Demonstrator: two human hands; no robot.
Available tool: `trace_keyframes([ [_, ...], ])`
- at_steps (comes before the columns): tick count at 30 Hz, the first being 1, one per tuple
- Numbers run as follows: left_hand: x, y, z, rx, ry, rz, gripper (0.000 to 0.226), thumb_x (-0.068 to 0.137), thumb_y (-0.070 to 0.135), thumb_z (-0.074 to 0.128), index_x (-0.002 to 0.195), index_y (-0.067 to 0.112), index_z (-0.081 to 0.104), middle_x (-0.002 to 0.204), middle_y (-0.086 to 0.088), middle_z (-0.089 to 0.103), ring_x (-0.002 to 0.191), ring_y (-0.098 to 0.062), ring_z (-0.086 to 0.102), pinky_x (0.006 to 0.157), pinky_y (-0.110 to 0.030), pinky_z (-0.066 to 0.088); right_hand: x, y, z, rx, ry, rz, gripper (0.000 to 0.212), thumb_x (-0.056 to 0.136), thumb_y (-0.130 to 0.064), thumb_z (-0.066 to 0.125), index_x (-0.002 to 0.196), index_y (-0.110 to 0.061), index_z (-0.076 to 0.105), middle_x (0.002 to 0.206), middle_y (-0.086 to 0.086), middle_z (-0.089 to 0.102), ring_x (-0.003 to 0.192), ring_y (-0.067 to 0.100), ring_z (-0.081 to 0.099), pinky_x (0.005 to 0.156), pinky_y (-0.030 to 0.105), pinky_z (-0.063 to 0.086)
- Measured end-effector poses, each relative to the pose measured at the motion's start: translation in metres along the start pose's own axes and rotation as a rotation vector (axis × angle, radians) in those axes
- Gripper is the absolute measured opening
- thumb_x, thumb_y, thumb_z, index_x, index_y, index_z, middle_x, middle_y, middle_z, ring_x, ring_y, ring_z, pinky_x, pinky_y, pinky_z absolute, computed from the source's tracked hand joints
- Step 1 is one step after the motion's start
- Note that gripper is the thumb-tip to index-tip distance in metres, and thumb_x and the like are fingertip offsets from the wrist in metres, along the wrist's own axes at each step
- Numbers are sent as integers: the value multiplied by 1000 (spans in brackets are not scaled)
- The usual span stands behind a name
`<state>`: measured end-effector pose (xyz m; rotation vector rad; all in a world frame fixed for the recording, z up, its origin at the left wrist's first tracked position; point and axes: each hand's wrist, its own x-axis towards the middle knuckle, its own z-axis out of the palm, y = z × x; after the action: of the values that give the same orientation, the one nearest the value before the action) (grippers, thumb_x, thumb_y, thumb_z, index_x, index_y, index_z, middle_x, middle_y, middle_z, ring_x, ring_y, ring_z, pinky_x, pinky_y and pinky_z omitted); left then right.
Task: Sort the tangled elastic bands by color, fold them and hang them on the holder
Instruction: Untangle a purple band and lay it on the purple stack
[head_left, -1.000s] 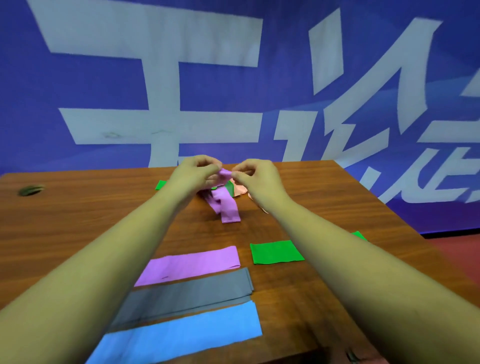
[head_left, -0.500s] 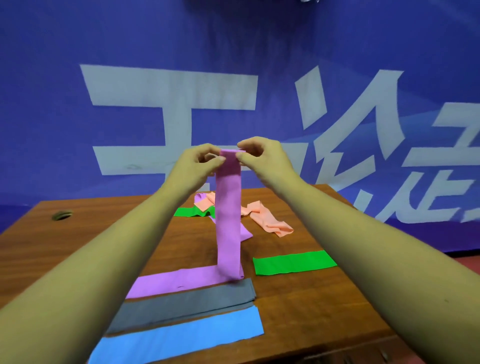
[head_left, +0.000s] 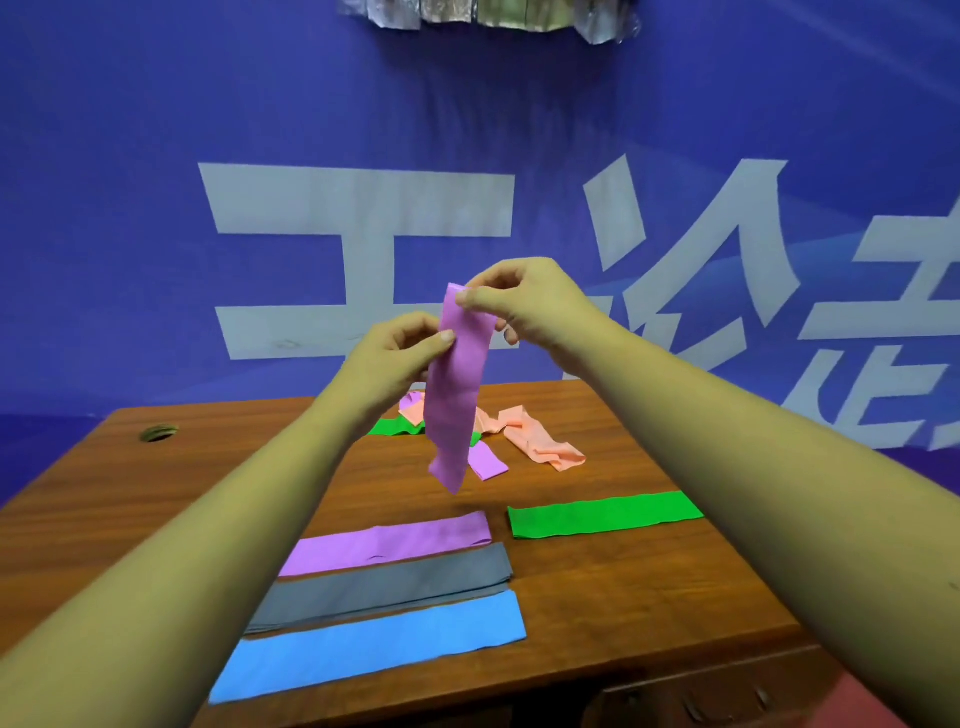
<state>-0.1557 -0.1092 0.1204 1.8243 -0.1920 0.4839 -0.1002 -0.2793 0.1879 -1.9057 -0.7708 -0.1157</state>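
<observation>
While the purple band (head_left: 457, 389) hangs free above the worktop (head_left: 130, 493), the right hand (head_left: 524, 306) pinches its top end and the left hand (head_left: 395, 358) pinches its edge just below, each grip clamped on the fabric. Sorting seems in hand. Next, it likely needs laying straight on the flat purple band (head_left: 387, 540), left of the green band (head_left: 605, 514); the tangled heap (head_left: 535, 441) waits at the far side.

Demo space: blue printed banner (head_left: 156, 208) (big white characters) behind wooden desk (head_left: 623, 587).
</observation>
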Motion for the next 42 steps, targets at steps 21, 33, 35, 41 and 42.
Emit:
trace_keyframes([
  [21, -108, -64, -66, 32, -353, -494, 14, 91, 19, 65, 81, 15, 74, 74, 2, 64, 66, -10, 55, 64, -20, 45, -10, 47, 26, 311, 222, 337, 11, 89, -16, 68, 79, -12, 65, 85, 11, 64, 65, 19, 57, 49, 24, 48],
  [33, -144, -122, -126, -188, 125, -621, 30, 93, 8, 61, 68, 20, 71, 57, 2, 44, 51, -9, 40, 62, -27, 38, -44, 124, 72, 366, 165, 615, 16, 90, -7, 67, 75, -10, 60, 72, 11, 61, 51, 15, 57, 40, 20, 48],
  [35, -149, -133, -131, -129, 181, -645, 29, 93, 10, 62, 66, 19, 69, 61, -1, 49, 56, -12, 42, 57, -23, 39, -52, 137, 84, 327, 139, 655, 18, 87, -7, 70, 72, -11, 60, 69, 10, 61, 47, 14, 55, 39, 18, 49],
  [41, -156, -156, -132, 158, 288, -664, 16, 91, 18, 67, 80, 7, 62, 58, -7, 57, 47, -11, 49, 48, -20, 37, -72, 175, 114, 134, 108, 665, 22, 83, -12, 76, 67, -9, 61, 66, 8, 54, 45, 16, 47, 46, 26, 44],
  [42, -156, -161, -131, 203, 293, -668, 19, 91, 19, 67, 76, 9, 60, 58, -6, 56, 46, -10, 48, 48, -21, 35, -74, 181, 119, 79, 110, 652, 27, 82, -13, 77, 62, -10, 59, 62, 6, 51, 50, 18, 45, 52, 31, 43],
])
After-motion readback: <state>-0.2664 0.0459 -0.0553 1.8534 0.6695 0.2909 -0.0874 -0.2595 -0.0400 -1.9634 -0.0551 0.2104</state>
